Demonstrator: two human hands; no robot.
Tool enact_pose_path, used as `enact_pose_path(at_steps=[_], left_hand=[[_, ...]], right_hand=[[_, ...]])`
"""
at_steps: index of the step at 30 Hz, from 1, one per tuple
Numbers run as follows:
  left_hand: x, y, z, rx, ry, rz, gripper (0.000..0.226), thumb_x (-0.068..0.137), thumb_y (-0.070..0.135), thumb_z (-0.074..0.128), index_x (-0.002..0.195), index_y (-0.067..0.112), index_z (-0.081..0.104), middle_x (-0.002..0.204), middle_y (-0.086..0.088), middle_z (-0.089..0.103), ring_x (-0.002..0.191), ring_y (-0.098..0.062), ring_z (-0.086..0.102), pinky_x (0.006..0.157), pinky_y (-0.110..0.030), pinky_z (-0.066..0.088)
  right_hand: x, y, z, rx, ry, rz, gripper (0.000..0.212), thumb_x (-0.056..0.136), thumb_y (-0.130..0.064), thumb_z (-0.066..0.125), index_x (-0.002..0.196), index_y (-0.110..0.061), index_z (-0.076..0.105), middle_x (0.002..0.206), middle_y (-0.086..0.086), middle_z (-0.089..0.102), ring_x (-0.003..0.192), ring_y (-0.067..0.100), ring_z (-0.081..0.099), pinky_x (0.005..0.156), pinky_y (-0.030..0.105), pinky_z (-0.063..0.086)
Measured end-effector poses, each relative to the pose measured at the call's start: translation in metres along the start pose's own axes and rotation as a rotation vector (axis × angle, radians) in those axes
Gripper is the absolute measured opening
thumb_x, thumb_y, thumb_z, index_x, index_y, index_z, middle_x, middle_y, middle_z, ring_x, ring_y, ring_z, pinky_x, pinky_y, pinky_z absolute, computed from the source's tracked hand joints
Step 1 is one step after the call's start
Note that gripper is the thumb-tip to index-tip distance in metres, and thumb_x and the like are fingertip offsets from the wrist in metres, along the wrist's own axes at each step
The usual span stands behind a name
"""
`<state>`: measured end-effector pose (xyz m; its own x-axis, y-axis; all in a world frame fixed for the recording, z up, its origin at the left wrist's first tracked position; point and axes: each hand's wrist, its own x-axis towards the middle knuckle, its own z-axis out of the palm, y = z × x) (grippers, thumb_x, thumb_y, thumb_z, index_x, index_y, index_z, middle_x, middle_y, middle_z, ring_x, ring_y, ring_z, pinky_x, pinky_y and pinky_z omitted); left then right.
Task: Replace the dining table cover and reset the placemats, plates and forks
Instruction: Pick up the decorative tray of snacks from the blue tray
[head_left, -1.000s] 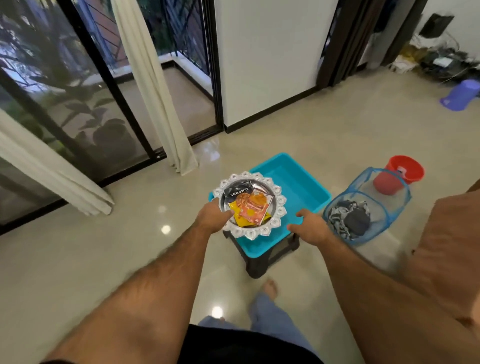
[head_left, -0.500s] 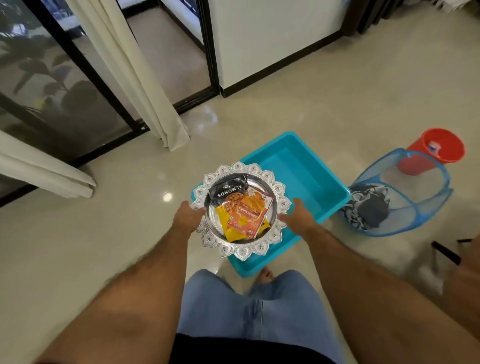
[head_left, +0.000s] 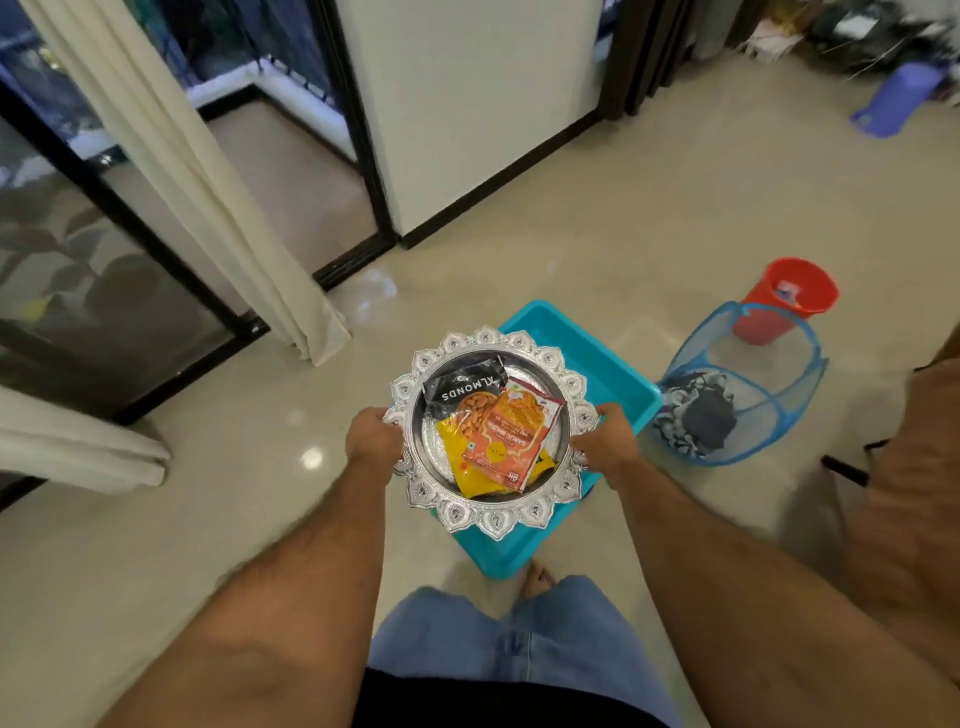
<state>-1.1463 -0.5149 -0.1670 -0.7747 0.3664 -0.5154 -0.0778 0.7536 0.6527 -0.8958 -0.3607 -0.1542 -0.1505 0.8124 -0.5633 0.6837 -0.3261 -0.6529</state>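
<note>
Both hands are on the silver scalloped tray (head_left: 493, 514), left hand (head_left: 371, 441) and right hand (head_left: 608, 441) with fingers curled over opposite rims, holding it level above the near corner of a turquoise plastic tub (head_left: 587, 358). Three snack packets sit inside, the almonds pouch (head_left: 462, 387) on top left. A blue mesh hamper (head_left: 753, 384) sits just right of the tub, with a red bucket (head_left: 789, 291) behind it. Plenty of bare tile floor (head_left: 597, 218) ahead and to the left.

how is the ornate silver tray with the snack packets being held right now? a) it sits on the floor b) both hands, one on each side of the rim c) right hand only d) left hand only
b: the left hand and right hand grip opposite sides of the ornate silver tray, over the turquoise plastic tub.
</note>
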Motion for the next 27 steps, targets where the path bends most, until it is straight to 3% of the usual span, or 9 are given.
enact_pose_path(at_steps=[3, 5, 9, 11, 16, 20, 24, 25, 27], left_hand=[[-0.020, 0.047, -0.014, 0.016, -0.057, 0.092, 0.024, 0.065, 0.000, 0.059, 0.083, 0.006, 0.074, 0.090, -0.023, 0.071, 0.086, -0.039, 0.069, 0.070, -0.040, 0.055], [-0.042, 0.080, -0.017, 0.049, -0.083, 0.162, 0.023, 0.068, -0.003, 0.061, 0.084, 0.005, 0.075, 0.088, -0.022, 0.072, 0.085, -0.037, 0.069, 0.071, -0.039, 0.055], [-0.083, 0.134, 0.008, -0.002, -0.197, 0.305, 0.026, 0.072, -0.007, 0.062, 0.091, 0.006, 0.075, 0.079, -0.013, 0.068, 0.076, -0.030, 0.066, 0.072, -0.038, 0.055], [-0.101, 0.151, 0.028, -0.022, -0.272, 0.365, 0.027, 0.073, -0.007, 0.062, 0.093, 0.006, 0.074, 0.080, -0.013, 0.068, 0.076, -0.030, 0.066, 0.073, -0.043, 0.056], [-0.173, 0.194, 0.096, -0.051, -0.548, 0.465, 0.025, 0.081, -0.008, 0.054, 0.086, 0.016, 0.061, 0.078, -0.015, 0.062, 0.066, -0.026, 0.059, 0.059, -0.037, 0.052], [-0.230, 0.220, 0.168, -0.016, -0.759, 0.525, 0.027, 0.086, 0.000, 0.050, 0.106, 0.014, 0.059, 0.081, -0.014, 0.061, 0.062, -0.023, 0.056, 0.055, -0.029, 0.047], [-0.306, 0.249, 0.236, -0.004, -0.914, 0.564, 0.025, 0.089, -0.007, 0.048, 0.099, 0.013, 0.060, 0.062, -0.004, 0.064, 0.046, -0.013, 0.058, 0.043, -0.021, 0.049], [-0.319, 0.256, 0.253, -0.002, -0.934, 0.575, 0.025, 0.089, -0.009, 0.049, 0.097, 0.012, 0.061, 0.062, -0.005, 0.066, 0.044, -0.013, 0.059, 0.042, -0.021, 0.049], [-0.339, 0.269, 0.291, 0.009, -0.968, 0.592, 0.028, 0.087, -0.007, 0.055, 0.111, 0.006, 0.061, 0.085, -0.017, 0.068, 0.058, -0.020, 0.062, 0.053, -0.029, 0.052]], right_hand=[[-0.039, -0.019, -0.044, 0.074, 0.049, 0.012, 0.048, 0.074, -0.013, 0.075, 0.107, -0.019, 0.041, 0.102, 0.011, 0.058, 0.097, 0.033, 0.065, 0.081, 0.054, 0.057], [-0.070, -0.029, -0.076, 0.137, 0.107, 0.013, 0.044, 0.077, -0.002, 0.073, 0.105, -0.017, 0.043, 0.089, 0.009, 0.057, 0.083, 0.029, 0.065, 0.073, 0.052, 0.058], [-0.114, -0.016, -0.136, 0.268, 0.244, 0.008, 0.046, 0.078, 0.004, 0.072, 0.117, -0.007, 0.050, 0.089, 0.013, 0.061, 0.062, 0.021, 0.059, 0.044, 0.031, 0.049], [-0.131, 0.001, -0.162, 0.330, 0.321, 0.008, 0.039, 0.078, 0.006, 0.071, 0.109, -0.010, 0.052, 0.088, 0.011, 0.062, 0.058, 0.016, 0.059, 0.038, 0.025, 0.045], [-0.181, 0.057, -0.237, 0.501, 0.464, 0.041, 0.032, 0.080, 0.007, 0.069, 0.101, -0.011, 0.052, 0.078, 0.004, 0.057, 0.057, 0.017, 0.057, 0.038, 0.029, 0.051], [-0.213, 0.111, -0.297, 0.671, 0.619, 0.053, 0.029, 0.077, 0.003, 0.071, 0.098, -0.010, 0.055, 0.080, 0.009, 0.061, 0.061, 0.022, 0.062, 0.045, 0.032, 0.053], [-0.239, 0.160, -0.359, 0.847, 0.720, 0.050, 0.034, 0.085, 0.007, 0.062, 0.109, -0.012, 0.048, 0.083, 0.010, 0.059, 0.062, 0.019, 0.058, 0.045, 0.026, 0.047], [-0.241, 0.172, -0.372, 0.889, 0.730, 0.060, 0.038, 0.086, 0.006, 0.063, 0.114, -0.014, 0.046, 0.087, 0.011, 0.060, 0.064, 0.020, 0.058, 0.043, 0.026, 0.047], [-0.244, 0.197, -0.395, 0.965, 0.766, 0.087, 0.042, 0.084, 0.002, 0.066, 0.119, -0.012, 0.048, 0.094, 0.013, 0.062, 0.068, 0.022, 0.058, 0.041, 0.023, 0.047]])
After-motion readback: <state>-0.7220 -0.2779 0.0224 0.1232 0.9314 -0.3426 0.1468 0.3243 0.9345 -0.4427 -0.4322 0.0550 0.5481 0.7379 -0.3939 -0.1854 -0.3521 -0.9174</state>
